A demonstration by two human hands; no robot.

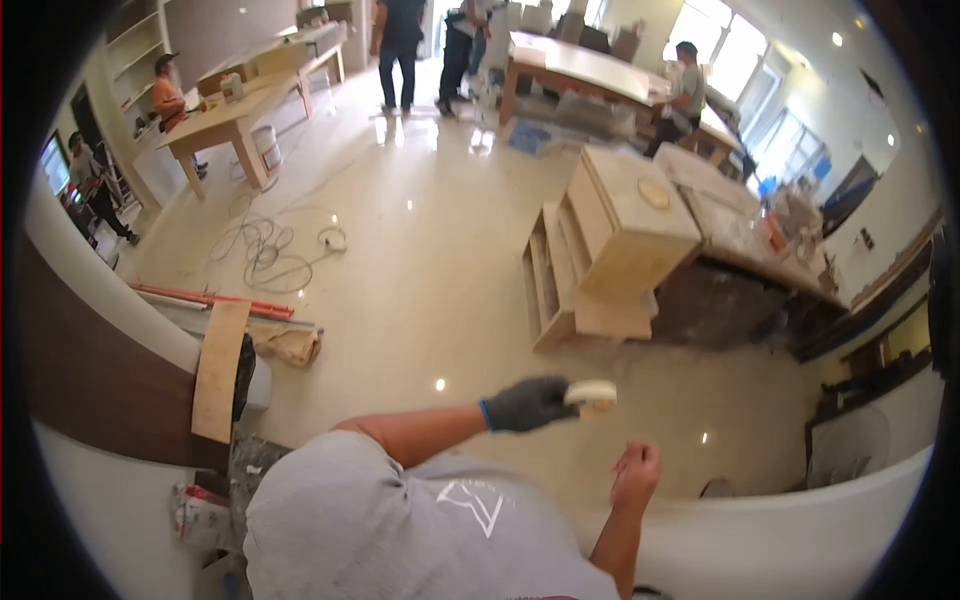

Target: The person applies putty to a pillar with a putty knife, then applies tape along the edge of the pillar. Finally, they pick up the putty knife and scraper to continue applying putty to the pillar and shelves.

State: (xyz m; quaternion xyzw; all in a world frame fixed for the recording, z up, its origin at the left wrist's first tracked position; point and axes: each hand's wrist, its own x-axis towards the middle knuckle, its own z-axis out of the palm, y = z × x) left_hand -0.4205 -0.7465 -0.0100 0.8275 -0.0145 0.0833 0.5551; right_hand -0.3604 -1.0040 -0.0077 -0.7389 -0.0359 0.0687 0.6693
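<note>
My left hand (530, 403), in a dark grey glove with a blue cuff, is closed on a pale round roll (591, 394) that looks like tape. The roll is held out over the shiny floor at the lower middle. My bare right hand (636, 472) is to the right of the roll and a little lower, apart from it. Its fingers are curled together, and whether anything small is between them cannot be made out.
A wooden cabinet (640, 220) stands ahead right beside a dusty counter (745, 240). Coiled cable (262, 255) and red poles (220, 300) lie on the floor to the left. Worktables (240, 112) and several people are farther off. A wood panel (220, 370) leans at left.
</note>
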